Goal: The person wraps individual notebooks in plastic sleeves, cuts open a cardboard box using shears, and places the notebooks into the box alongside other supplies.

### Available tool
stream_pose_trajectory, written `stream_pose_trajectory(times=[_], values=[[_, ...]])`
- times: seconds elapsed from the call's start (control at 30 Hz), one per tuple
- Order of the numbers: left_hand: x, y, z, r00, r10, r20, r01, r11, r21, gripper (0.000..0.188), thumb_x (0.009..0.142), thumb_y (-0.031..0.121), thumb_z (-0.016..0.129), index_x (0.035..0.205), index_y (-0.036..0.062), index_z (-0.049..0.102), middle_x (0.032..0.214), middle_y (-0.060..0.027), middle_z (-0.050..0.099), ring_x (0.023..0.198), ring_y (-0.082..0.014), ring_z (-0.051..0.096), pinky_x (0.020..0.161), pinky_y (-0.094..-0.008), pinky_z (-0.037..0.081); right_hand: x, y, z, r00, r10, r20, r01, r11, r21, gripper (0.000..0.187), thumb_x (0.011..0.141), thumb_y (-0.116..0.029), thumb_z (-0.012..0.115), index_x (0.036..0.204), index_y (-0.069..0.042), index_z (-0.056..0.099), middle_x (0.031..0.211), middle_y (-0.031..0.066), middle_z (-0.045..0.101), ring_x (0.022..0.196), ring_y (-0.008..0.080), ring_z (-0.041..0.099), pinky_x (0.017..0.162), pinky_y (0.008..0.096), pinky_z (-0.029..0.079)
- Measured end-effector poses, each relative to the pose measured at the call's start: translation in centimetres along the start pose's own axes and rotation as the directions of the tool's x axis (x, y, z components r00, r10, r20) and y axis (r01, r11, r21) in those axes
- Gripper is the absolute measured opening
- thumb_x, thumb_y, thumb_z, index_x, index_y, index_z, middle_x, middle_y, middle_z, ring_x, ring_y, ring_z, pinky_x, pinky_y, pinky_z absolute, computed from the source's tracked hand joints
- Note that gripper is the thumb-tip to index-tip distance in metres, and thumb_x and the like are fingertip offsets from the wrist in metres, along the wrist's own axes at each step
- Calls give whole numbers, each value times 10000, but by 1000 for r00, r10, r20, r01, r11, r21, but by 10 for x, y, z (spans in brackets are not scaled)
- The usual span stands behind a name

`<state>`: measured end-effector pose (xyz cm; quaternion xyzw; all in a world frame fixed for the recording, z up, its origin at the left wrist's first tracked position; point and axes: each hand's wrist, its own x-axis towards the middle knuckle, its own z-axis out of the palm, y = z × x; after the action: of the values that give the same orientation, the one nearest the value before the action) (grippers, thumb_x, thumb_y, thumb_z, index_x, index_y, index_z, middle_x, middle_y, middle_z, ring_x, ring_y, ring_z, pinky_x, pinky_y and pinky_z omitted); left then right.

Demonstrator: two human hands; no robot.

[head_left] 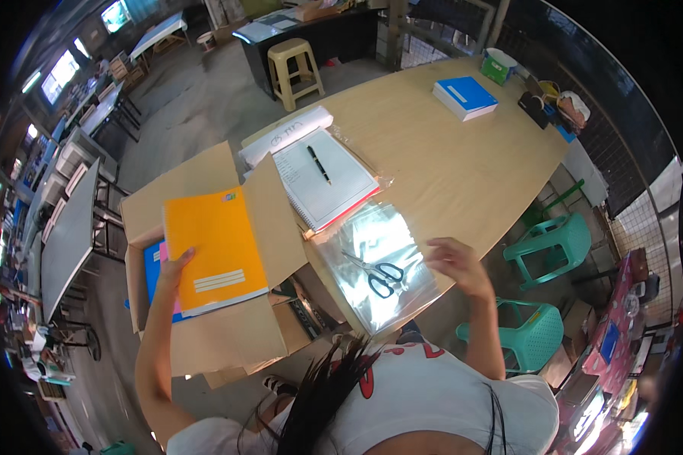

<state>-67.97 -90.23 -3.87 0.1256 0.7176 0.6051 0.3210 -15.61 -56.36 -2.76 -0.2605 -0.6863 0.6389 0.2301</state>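
My left hand (176,271) grips the left edge of an orange notebook (218,235), its thumb on the cover, above an open cardboard box (228,341). Under it, blue (151,267) and pink covers show inside the box. My right hand (455,262) hovers at the table's near edge, fingers loosely curled and apart, with nothing in it. Beside that hand, black-handled scissors (383,277) lie on a stack of clear plastic sleeves (349,296). Farther back, a black pen (319,164) rests on an open spiral notebook (311,178).
A rolled white sheet (288,133) lies behind the spiral notebook. On the far part of the wooden table (402,121) sit a stack of blue notebooks (467,97) and a green-and-white tub (498,67). Green plastic stools (550,246) stand to the right, a beige stool (293,72) beyond.
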Motion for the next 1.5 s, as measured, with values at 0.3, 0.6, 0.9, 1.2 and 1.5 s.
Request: stream_pose_trajectory(times=[0.3,0.6,0.9,1.2,1.5], values=[[-161,166,73,909,393,142,-416,878,235,602,800,251,753,1266,-19,485,1144,-118,610,1034,-203,614,881,-349,511,116,-47,193,958,-154,241,-14,815,579,811,881,-552,550,1473,-72,271,1448,134,371,1332,228,379,1077,421,354],[-146,93,295,910,330,252,-338,941,-9,650,758,255,800,1279,0,505,1154,-130,621,1027,-231,620,891,-362,508,27,-54,22,944,-271,189,117,808,577,1217,654,-843,561,1478,-18,210,1461,124,359,1338,255,367,1091,406,321],[-81,19,590,877,126,464,-306,891,336,897,716,427,792,1356,-62,398,1203,-238,593,1125,-307,587,950,-392,451,47,171,-217,979,203,34,-133,501,855,568,743,-139,688,1261,13,511,1143,143,631,1003,284,644,854,393,548],[-98,44,738,776,-4,631,-231,929,290,901,739,308,810,1430,-14,329,1251,-185,583,1145,-257,571,986,-364,434,41,220,-353,970,232,72,-150,336,930,647,681,-304,717,1244,-33,549,1109,139,653,961,306,651,853,425,547],[-106,57,785,746,148,649,-336,925,176,704,795,269,746,1356,-23,437,1064,-224,665,964,-279,671,833,-361,521,80,203,-370,985,167,50,-96,281,955,724,737,-293,654,1368,-13,437,1239,192,576,1118,341,578,921,474,505]])
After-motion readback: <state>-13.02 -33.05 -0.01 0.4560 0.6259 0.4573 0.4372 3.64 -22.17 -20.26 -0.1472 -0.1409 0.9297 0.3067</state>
